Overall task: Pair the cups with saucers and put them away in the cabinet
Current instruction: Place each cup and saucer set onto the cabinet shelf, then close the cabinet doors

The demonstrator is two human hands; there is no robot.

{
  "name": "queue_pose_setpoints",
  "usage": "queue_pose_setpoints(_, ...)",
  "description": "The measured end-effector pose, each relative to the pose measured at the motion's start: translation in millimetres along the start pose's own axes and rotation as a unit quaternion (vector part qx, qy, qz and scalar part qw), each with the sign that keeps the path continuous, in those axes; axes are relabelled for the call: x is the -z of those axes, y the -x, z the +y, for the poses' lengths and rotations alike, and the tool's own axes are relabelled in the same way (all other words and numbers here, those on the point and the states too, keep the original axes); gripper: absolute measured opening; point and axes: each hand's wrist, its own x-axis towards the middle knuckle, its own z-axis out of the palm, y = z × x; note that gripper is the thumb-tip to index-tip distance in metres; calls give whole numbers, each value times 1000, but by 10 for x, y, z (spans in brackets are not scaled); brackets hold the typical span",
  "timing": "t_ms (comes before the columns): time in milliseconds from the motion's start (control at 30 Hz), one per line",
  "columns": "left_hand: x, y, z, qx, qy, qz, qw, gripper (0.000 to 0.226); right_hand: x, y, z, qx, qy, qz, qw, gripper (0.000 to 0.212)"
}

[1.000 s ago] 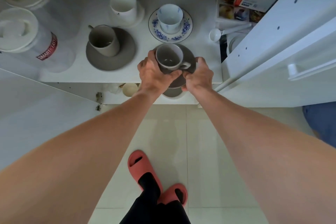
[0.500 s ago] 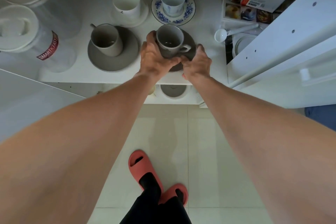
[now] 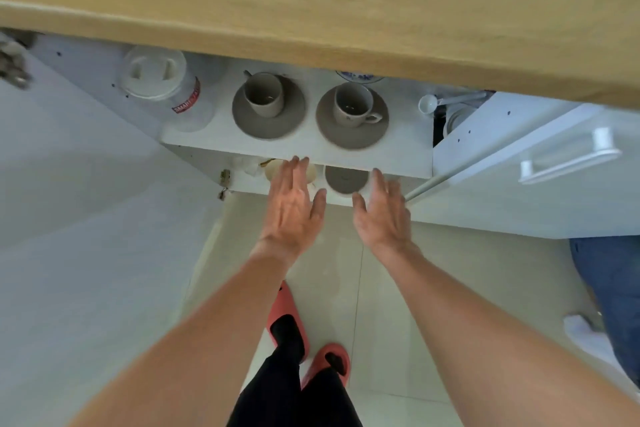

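We have one view only, from the head, looking steeply down and slightly forward. The desk (image 3: 346,3) edge fills the top of the frame, close under the lens. Below it we look into the open cabinet onto its shelf (image 3: 301,146), at about arm's reach. Farther down lies the floor (image 3: 381,288) with our own slippers (image 3: 287,322) near the bottom edge. The wide angle bends the edges.
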Motion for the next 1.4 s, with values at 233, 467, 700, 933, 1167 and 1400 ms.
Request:
queue_pose_setpoints(233,661,1225,-138,112,-37,0,993,61,127,1120,-391,63,62,-60,994,62)
queue_pose_setpoints(467,1482,2132,-399,212,-46,63,974,58,145,2130,-1106,198,100,-81,972,62)
queue_pose_setpoints(700,2443,3020,-914,301,-110,157,934,61,65,2984,-2012,337,129,-104,927,63)
queue_pose_setpoints(933,3273,3717,-1630,330,-209,193,900,64,-124,3634,-2795,400,148,-94,900,64)
queue_pose_setpoints(1167,3414,3970,-2125,307,-197,142,920,62,-442,4102,-3219,408,146,-88,897,65)
queue_pose_setpoints(1400,3365,4145,-2067,205,-221,154,941,56,-619,4372,-2915,329,140,-89,930,65)
